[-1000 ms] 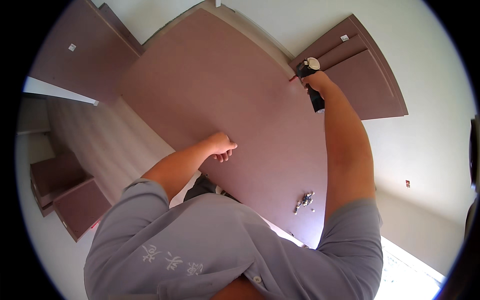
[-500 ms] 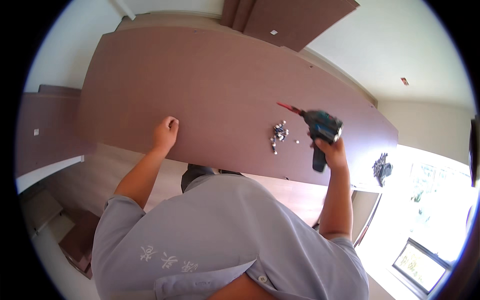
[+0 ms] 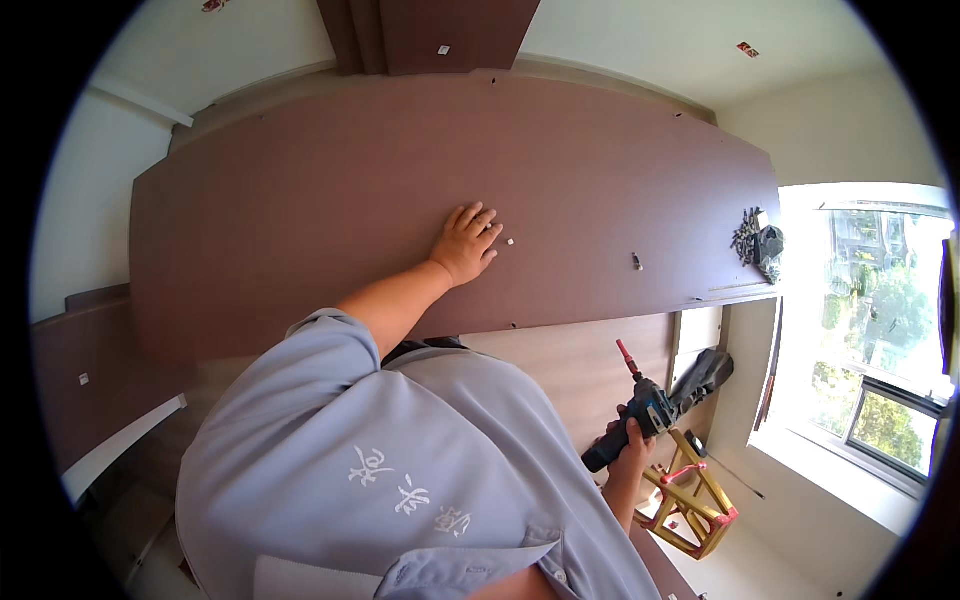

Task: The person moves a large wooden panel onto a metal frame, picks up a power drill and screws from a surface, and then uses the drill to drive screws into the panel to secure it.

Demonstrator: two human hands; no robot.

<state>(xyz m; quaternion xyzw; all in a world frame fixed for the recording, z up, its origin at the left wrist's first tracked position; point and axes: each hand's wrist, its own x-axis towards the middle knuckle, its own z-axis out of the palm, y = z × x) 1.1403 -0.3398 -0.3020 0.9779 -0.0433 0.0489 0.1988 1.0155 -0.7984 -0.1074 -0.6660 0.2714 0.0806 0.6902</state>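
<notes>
My left hand (image 3: pixel 467 243) lies palm down on a large brown board (image 3: pixel 330 190), with its fingers spread. Something small and pale shows between the fingertips; what is under the palm is hidden. Just right of these fingers sits a small white piece (image 3: pixel 510 241). My right hand (image 3: pixel 632 450) is wrapped round the handle of a dark cordless drill (image 3: pixel 650 408). The drill has a long red bit (image 3: pixel 626 356) that points up and away from me. It is held low, off the near edge of the board, at the right.
A small dark-and-white fitting (image 3: pixel 637 261) lies farther right on the board. At its right end are a heap of dark fittings (image 3: pixel 744 238) and a plastic bag (image 3: pixel 769 250). A yellow step stool (image 3: pixel 705 535) stands below my right hand, near a bright window (image 3: pixel 880 300).
My left hand has moved right across the board and unfolded from a loose fist. My right hand has lowered the drill from above the board to beside its near edge. The view has turned.
</notes>
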